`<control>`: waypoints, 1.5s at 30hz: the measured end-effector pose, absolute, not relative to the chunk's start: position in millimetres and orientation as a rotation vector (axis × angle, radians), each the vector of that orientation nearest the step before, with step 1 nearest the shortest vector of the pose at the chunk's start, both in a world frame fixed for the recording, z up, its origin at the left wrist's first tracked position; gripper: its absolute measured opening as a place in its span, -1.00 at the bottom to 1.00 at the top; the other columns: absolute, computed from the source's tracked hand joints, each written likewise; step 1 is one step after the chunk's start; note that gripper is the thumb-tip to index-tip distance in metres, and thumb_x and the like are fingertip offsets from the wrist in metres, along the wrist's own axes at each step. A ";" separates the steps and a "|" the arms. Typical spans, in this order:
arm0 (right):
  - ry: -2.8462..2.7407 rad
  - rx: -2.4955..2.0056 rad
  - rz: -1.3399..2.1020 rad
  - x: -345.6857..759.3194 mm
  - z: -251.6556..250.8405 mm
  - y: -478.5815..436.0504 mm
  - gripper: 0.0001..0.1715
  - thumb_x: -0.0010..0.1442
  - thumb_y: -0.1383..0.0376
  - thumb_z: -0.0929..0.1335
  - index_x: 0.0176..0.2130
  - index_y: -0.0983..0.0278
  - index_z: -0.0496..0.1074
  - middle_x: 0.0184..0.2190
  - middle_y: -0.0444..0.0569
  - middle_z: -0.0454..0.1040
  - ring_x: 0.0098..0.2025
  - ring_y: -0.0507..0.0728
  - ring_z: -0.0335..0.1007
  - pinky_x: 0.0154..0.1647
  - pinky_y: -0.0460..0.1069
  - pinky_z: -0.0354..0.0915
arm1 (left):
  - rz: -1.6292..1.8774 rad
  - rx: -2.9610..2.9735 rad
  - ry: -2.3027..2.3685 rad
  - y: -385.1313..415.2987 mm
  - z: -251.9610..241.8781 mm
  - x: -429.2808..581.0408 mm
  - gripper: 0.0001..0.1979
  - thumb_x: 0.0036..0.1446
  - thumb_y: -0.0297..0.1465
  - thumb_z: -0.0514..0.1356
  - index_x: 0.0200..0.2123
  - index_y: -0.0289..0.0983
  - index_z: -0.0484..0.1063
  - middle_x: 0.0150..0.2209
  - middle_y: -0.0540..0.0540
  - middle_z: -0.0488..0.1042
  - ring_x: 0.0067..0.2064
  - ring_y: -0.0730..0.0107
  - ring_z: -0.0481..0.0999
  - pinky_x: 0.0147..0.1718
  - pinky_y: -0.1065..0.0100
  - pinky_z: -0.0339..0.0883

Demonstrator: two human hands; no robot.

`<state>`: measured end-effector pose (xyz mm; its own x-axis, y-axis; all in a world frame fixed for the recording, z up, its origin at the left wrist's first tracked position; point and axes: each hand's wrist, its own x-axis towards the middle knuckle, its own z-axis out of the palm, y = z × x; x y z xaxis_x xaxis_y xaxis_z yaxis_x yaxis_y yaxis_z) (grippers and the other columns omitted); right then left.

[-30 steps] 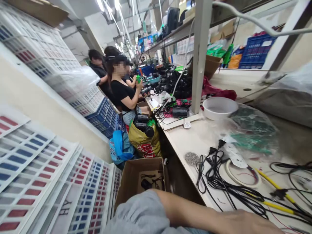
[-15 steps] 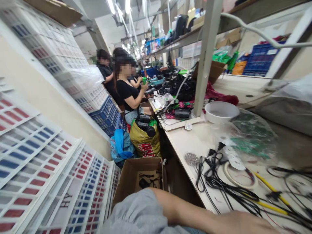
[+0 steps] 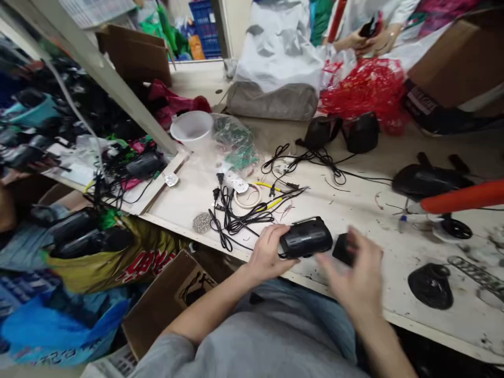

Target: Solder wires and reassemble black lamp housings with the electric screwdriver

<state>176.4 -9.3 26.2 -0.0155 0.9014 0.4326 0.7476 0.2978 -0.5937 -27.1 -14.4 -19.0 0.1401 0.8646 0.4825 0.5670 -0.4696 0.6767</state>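
Observation:
My left hand [image 3: 270, 254] is closed around one end of a black plastic housing [image 3: 307, 238], above the front edge of the worktable. My right hand [image 3: 360, 275] is blurred, with its thumb near the housing's right end. Beside its fingers is a small black block-shaped piece [image 3: 343, 250]; I cannot tell whether the hand grips it. To the left on the table are black power cords [image 3: 238, 218] with plugs, a tape roll [image 3: 248, 197] and a small heap of metal bits [image 3: 201, 222].
At right stand a red-handled tool [image 3: 464, 197] and a black cup-like part [image 3: 431, 286]. A white tub [image 3: 192, 128] and a red plastic bag [image 3: 366, 92] are farther back. Below left sits a cardboard box [image 3: 157, 302]. Across the table, another person's hands [image 3: 368, 42] hold something dark.
The view has swung right and down from the aisle to the worktable. Both my hands now show, the left one holding the black housing, where earlier only an arm and part of a hand appeared.

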 end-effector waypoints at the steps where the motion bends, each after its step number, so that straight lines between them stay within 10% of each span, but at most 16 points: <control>1: -1.861 -1.453 0.188 163.9 21.2 -11.4 0.05 0.17 -0.24 0.36 0.34 0.36 0.12 0.10 0.30 0.35 0.15 0.43 0.31 0.12 0.41 0.34 | 1.286 2.114 1.390 -15.0 -19.6 -26.1 -0.31 0.11 -0.15 0.35 0.21 -0.32 0.22 0.04 -0.32 0.47 0.08 0.03 0.50 0.06 -0.02 0.47; 7: -1.886 -1.429 0.089 119.5 5.5 -5.3 0.04 0.17 -0.21 0.37 0.37 0.31 0.07 0.14 0.33 0.24 0.18 0.46 0.28 0.12 0.44 0.33 | 1.476 2.114 1.520 -18.5 -19.1 -24.2 -0.39 0.12 -0.44 0.20 0.26 -0.27 0.19 0.07 -0.29 0.46 0.10 0.09 0.49 0.07 0.01 0.45; 18: -1.794 -1.288 0.004 132.8 24.8 6.3 0.01 0.09 -0.10 0.49 0.32 0.29 0.21 0.14 0.30 0.32 0.17 0.44 0.36 0.13 0.43 0.37 | 1.075 2.020 1.652 -15.2 -6.6 -36.0 -0.26 -0.01 -0.39 0.22 0.28 -0.28 0.15 0.02 -0.25 0.51 0.00 0.04 0.55 0.02 0.00 0.42; 27: -1.528 -1.390 0.114 149.1 51.5 39.6 0.26 -0.17 -0.21 0.56 0.31 0.37 0.30 0.10 0.44 0.41 0.26 0.65 0.24 -0.02 0.54 0.46 | 0.545 2.257 1.947 0.9 42.4 -63.6 -0.83 0.17 -0.56 0.11 -0.26 -0.24 0.48 -0.24 -0.13 0.55 -0.11 0.17 0.51 0.09 0.02 0.30; 32: -1.337 -1.486 0.383 138.2 55.2 50.2 0.31 -0.32 -0.27 0.56 0.24 0.34 0.37 0.13 0.36 0.37 0.19 0.57 0.35 0.10 0.49 0.43 | 0.609 2.282 1.924 -17.2 95.6 -73.0 -0.90 0.22 -0.49 0.20 -0.19 -0.27 0.48 -0.18 -0.15 0.54 -0.08 0.16 0.53 0.13 0.01 0.33; 39: -1.339 -1.470 0.424 134.7 52.9 55.0 0.26 -0.28 -0.22 0.57 0.23 0.37 0.36 0.15 0.32 0.36 0.18 0.48 0.37 0.11 0.40 0.42 | 1.261 2.048 1.842 -42.6 142.2 -129.6 -0.94 0.27 -0.39 0.25 -0.22 -0.25 0.52 -0.27 -0.03 0.60 -0.22 0.37 0.59 -0.19 0.33 0.48; 45: -1.587 -1.404 0.073 149.1 34.4 57.8 0.20 -0.20 -0.27 0.54 0.17 0.45 0.42 0.07 0.40 0.35 0.19 0.51 0.30 0.18 0.37 0.31 | 0.482 2.225 1.968 -31.4 87.7 -164.4 -0.59 0.10 -0.72 0.09 -0.10 -0.23 0.54 -0.10 -0.12 0.57 -0.07 0.22 0.49 -0.04 0.18 0.45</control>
<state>149.1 57.8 34.4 0.1457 0.7836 0.6040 0.7251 0.3308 -0.6040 -164.4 -31.4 87.7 0.0971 0.9840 0.1493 0.9416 -0.1394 0.3064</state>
